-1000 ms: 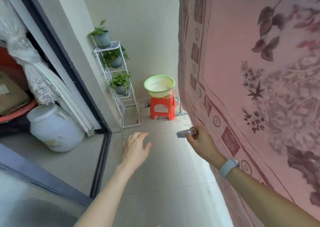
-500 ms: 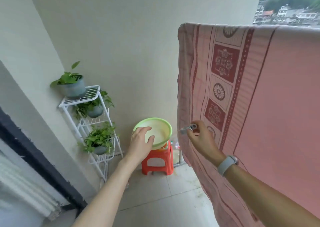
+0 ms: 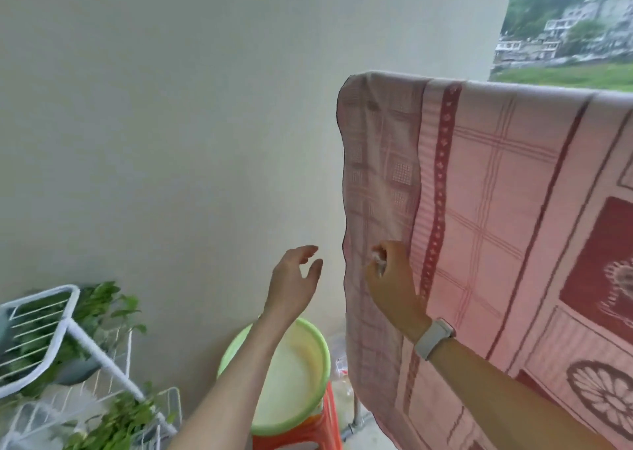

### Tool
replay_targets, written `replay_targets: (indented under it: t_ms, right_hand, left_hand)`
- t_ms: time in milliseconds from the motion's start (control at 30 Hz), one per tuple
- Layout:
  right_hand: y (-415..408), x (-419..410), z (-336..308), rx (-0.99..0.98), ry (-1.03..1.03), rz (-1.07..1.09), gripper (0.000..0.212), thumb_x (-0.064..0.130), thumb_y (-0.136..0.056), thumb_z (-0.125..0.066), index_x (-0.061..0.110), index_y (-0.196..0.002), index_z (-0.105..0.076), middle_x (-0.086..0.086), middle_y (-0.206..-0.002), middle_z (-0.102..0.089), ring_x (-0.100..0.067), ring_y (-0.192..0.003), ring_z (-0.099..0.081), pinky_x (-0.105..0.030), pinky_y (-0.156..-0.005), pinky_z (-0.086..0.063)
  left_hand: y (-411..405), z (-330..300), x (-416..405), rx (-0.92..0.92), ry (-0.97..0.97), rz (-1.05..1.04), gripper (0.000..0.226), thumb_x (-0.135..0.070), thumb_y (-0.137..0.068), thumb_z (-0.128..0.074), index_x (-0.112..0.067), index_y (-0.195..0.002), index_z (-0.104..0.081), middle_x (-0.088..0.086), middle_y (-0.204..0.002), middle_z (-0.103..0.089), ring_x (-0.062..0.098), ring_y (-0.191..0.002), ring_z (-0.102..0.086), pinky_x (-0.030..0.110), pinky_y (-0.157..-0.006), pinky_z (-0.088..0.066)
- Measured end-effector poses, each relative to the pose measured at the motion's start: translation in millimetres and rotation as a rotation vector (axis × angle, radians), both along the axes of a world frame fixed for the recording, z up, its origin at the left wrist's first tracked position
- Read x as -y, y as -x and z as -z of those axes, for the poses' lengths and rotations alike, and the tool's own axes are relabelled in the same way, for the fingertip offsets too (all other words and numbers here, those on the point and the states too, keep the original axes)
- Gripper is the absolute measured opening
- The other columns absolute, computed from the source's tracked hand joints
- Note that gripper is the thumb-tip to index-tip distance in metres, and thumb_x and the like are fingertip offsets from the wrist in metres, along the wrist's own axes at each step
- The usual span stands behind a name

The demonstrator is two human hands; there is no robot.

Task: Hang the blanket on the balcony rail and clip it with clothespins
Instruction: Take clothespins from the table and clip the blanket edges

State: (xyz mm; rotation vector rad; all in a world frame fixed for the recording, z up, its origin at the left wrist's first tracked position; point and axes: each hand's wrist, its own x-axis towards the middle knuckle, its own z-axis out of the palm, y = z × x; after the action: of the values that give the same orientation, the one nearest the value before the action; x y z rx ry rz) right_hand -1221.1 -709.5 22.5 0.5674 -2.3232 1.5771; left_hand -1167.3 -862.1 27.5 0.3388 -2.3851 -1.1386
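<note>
Head view: your right hand [image 3: 388, 274] is curling its fingers around a small pale clothespin [image 3: 376, 257], which is only partly showing at the fingertips and is blurred, so its jaws cannot be judged. That hand is sitting in front of the left edge strip of the blanket [image 3: 486, 209], low on the hanging cloth and well below the fold; whether the hand or the clothespin is touching the cloth cannot be told. A pale wristband [image 3: 434, 338] is sitting on your right wrist.

Your left hand [image 3: 294, 280] is holding nothing, its fingers loosely spread and relaxed, raised in the air just left of the blanket's edge and apart from it.

The pink patterned blanket is hanging draped over the balcony rail, its fold running along the top and both layers falling downward; the rail itself is hidden under the cloth. Dark red bands and squares are running down the cloth's face.

Below your left forearm a green-rimmed basin [image 3: 298, 384] is resting on an orange plastic stool [image 3: 308, 432]. At the lower left a white wire plant rack [image 3: 68, 333] is carrying leafy potted plants [image 3: 109, 418]. A plain wall [image 3: 171, 106] is filling the background, and hillside buildings [image 3: 575, 34] are showing beyond the blanket at the upper right.
</note>
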Motion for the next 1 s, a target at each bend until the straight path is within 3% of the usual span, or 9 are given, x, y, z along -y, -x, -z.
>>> replay_targets:
  t_ms: [167, 300, 400, 467, 600, 733, 867, 933, 1000]
  right_hand:
    - [56.5, 43.9, -7.3, -0.149, -0.085, 0.071, 0.013, -0.008, -0.075, -0.053, -0.002, -0.086, -0.052, -0.014, -0.081, -0.049, -0.022, -0.072, -0.046, -0.021, -0.065, -0.035]
    - [78.7, 60.7, 3.3, -0.179, -0.151, 0.188, 0.017, -0.010, -0.072, -0.053, 0.001, -0.084, -0.052, -0.009, -0.078, -0.046, -0.019, -0.070, -0.044, -0.024, -0.065, -0.037]
    - [85.4, 71.0, 11.2, -0.173, -0.154, 0.361, 0.020, -0.010, -0.073, -0.055, 0.002, -0.088, -0.054, -0.009, -0.083, -0.050, -0.017, -0.072, -0.047, -0.019, -0.068, -0.040]
    - [86.3, 78.1, 14.7, -0.166, -0.134, 0.477, 0.022, -0.006, -0.076, -0.057, 0.005, -0.094, -0.055, -0.001, -0.087, -0.050, -0.006, -0.075, -0.045, -0.008, -0.072, -0.038]
    - [89.6, 94.3, 22.2, -0.116, -0.117, 0.619, 0.022, 0.022, -0.082, -0.062, 0.021, -0.101, -0.050, 0.017, -0.084, -0.045, 0.002, -0.071, -0.047, -0.002, -0.065, -0.036]
    - [101.2, 113.1, 28.4, 0.055, -0.153, 0.818, 0.040, 0.042, -0.074, -0.067, 0.025, -0.099, -0.040, 0.005, -0.085, -0.051, -0.006, -0.067, -0.050, -0.016, -0.054, -0.036]
    - [107.6, 121.4, 26.1, 0.041, -0.183, 0.896, 0.031, 0.033, -0.084, -0.060, 0.020, -0.102, -0.039, 0.002, -0.079, -0.056, -0.017, -0.064, -0.056, -0.031, -0.053, -0.044]
    - [99.7, 118.6, 25.2, -0.046, -0.186, 0.885, 0.016, 0.024, -0.088, -0.057, 0.019, -0.099, -0.046, 0.010, -0.075, -0.051, -0.007, -0.063, -0.052, -0.022, -0.057, -0.041]
    - [90.1, 110.7, 24.7, -0.143, -0.249, 0.928, 0.007, 0.014, -0.087, -0.058, 0.016, -0.085, -0.051, 0.018, -0.071, -0.042, 0.002, -0.062, -0.043, -0.013, -0.060, -0.032]
  left_hand:
    - [98.8, -21.0, 32.6, -0.081, -0.097, 0.172, 0.027, -0.020, -0.087, -0.058, -0.015, -0.113, -0.057, 0.000, -0.110, -0.060, 0.008, -0.090, -0.057, 0.014, -0.072, -0.044]
    - [154.8, -19.2, 36.7, -0.113, -0.126, 0.373, 0.036, -0.026, -0.084, -0.062, -0.011, -0.116, -0.055, -0.004, -0.106, -0.057, 0.011, -0.092, -0.057, 0.025, -0.078, -0.049]
    - [176.1, -7.6, 41.3, -0.147, -0.266, 0.481, 0.007, -0.017, -0.083, -0.063, -0.018, -0.090, -0.065, -0.008, -0.082, -0.065, 0.011, -0.081, -0.063, 0.028, -0.078, -0.052]
    - [180.7, 0.7, 46.4, -0.166, -0.312, 0.579, 0.017, -0.011, -0.083, -0.063, -0.026, -0.078, -0.063, -0.013, -0.076, -0.064, 0.004, -0.075, -0.062, 0.020, -0.074, -0.050]
    - [190.4, 1.9, 60.3, -0.153, -0.422, 0.798, 0.024, -0.009, -0.085, -0.059, -0.033, -0.085, -0.060, -0.013, -0.084, -0.065, -0.001, -0.080, -0.062, 0.009, -0.072, -0.046]
    - [199.7, 2.5, 74.5, -0.102, -0.459, 0.960, 0.027, -0.004, -0.086, -0.054, -0.029, -0.085, -0.066, -0.002, -0.091, -0.068, 0.009, -0.088, -0.063, 0.011, -0.075, -0.046]
    - [219.3, 5.8, 82.7, -0.069, -0.534, 0.986, 0.029, -0.006, -0.089, -0.052, -0.032, -0.086, -0.065, 0.000, -0.096, -0.066, -0.001, -0.085, -0.059, 0.008, -0.073, -0.044]
    - [231.2, 5.3, 76.7, 0.017, -0.547, 1.031, 0.022, -0.013, -0.091, -0.050, -0.029, -0.098, -0.063, -0.004, -0.107, -0.063, -0.006, -0.094, -0.056, 0.009, -0.081, -0.043]
    - [242.4, 5.8, 65.1, 0.140, -0.577, 1.147, 0.029, -0.024, -0.093, -0.048, -0.023, -0.121, -0.055, -0.004, -0.127, -0.055, 0.002, -0.112, -0.051, 0.022, -0.096, -0.041]
